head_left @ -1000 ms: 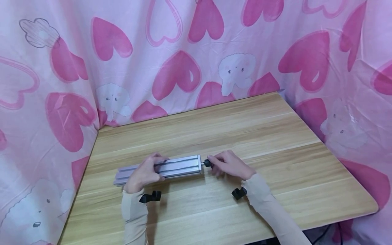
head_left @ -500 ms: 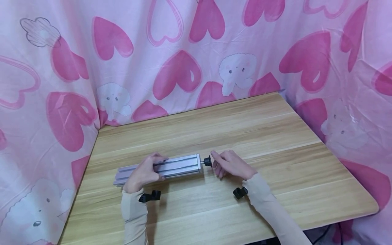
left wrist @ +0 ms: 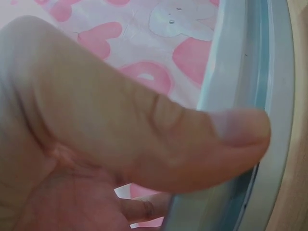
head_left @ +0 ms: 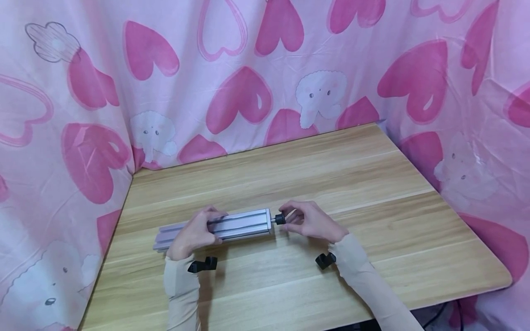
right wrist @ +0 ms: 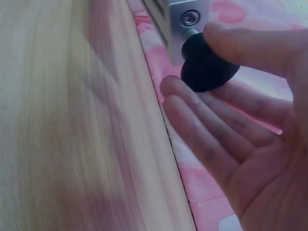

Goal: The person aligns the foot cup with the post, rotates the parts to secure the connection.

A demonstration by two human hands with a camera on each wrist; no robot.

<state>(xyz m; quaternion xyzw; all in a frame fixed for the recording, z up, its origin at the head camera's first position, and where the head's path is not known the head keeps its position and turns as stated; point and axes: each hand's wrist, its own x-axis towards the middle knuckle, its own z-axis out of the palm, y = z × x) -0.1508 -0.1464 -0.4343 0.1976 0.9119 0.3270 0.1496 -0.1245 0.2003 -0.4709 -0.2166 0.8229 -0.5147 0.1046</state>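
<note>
My left hand (head_left: 198, 232) grips a long aluminium profile (head_left: 242, 224) from above, its thumb lying along the near side. In the left wrist view that thumb (left wrist: 192, 139) presses across the grooved profile (left wrist: 231, 57); most of the other fingers are hidden. From the profile's right end sticks a black levelling foot (head_left: 280, 219) on a threaded metal stud. My right hand (head_left: 312, 221) pinches this foot. Seen from the right wrist, one digit touches the foot (right wrist: 207, 67) near its stud, another passes behind it, and two fingers extend below. A screw head (right wrist: 190, 18) shows in the end plate.
A wood-grain table (head_left: 265, 285) lies under the work. A pink heart-patterned curtain (head_left: 186, 101) hangs behind and at both sides. Black brackets (head_left: 203, 265) are worn at both wrists. Dark cables (head_left: 436, 315) hang below the table's front right edge.
My right fingers came off the levelling foot half a second ago and have now closed on it again from both sides. The left hand and the profile have stayed in place.
</note>
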